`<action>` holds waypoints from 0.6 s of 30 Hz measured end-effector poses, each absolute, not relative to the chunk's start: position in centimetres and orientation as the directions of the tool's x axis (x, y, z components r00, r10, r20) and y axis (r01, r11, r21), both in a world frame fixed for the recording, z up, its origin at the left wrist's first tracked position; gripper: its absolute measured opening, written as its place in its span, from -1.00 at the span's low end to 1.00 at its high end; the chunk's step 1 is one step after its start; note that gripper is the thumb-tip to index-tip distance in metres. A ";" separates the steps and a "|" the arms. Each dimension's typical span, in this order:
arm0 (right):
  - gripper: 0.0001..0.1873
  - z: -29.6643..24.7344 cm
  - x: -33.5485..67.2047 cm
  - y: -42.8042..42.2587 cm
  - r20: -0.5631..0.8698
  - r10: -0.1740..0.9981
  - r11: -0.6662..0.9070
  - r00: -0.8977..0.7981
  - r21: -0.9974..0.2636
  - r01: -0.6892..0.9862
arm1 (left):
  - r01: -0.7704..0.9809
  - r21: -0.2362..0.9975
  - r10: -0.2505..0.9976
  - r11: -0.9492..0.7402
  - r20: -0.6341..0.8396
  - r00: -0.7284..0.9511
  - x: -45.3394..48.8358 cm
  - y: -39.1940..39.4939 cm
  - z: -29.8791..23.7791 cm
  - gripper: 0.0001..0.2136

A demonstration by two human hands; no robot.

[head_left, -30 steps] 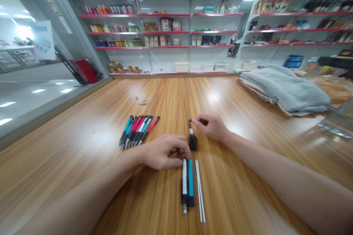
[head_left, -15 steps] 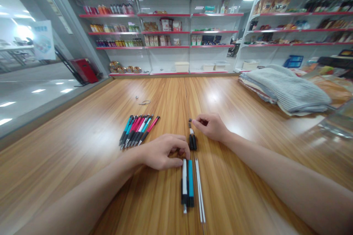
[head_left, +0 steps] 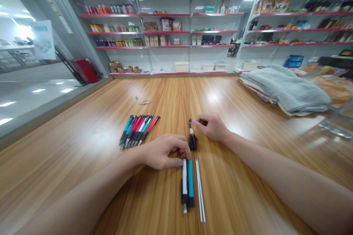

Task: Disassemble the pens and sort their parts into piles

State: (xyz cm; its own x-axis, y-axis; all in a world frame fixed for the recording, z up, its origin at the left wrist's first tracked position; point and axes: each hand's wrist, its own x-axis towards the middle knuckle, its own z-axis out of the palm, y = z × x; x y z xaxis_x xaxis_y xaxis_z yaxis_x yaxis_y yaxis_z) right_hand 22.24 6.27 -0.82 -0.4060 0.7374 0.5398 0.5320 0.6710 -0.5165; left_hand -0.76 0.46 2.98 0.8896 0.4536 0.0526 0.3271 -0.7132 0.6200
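Note:
My left hand (head_left: 168,151) rests with fingers curled and thumb and forefinger apart, at the top end of a white pen barrel (head_left: 184,176). A blue pen barrel (head_left: 191,183) lies alongside, and to the right are two thin white refills (head_left: 200,191). Beyond them are two black pen grips (head_left: 192,142) with whitish ends. My right hand (head_left: 209,126) has its thumb and forefinger pressed together beside tiny dark pen parts (head_left: 190,120); whether it pinches one is too small to tell. To the left lies a row of assembled pens (head_left: 139,131) in blue, pink and white.
A thin looped strip (head_left: 145,102) and a small shiny piece (head_left: 136,97) lie farther back on the wooden table (head_left: 110,176). Folded striped cloths (head_left: 286,88) are piled at the right, near a clear container (head_left: 339,117). Stocked shelves (head_left: 165,15) stand behind the table.

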 end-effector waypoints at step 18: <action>-0.63 -0.5 22.4 6.2 0.555 0.738 0.668 -0.383 -0.525 0.528 | 0.355 0.695 0.518 -0.625 0.030 0.855 -0.9 0.3 3.8 -0.77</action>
State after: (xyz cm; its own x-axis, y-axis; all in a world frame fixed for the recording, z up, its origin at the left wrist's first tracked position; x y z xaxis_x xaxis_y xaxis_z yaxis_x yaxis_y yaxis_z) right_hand 22.37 6.20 -0.51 -0.3834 0.7384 0.5548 0.5276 0.6681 -0.5246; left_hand -0.94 0.33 3.81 0.8547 0.5183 0.0300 0.3548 -0.6253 0.6951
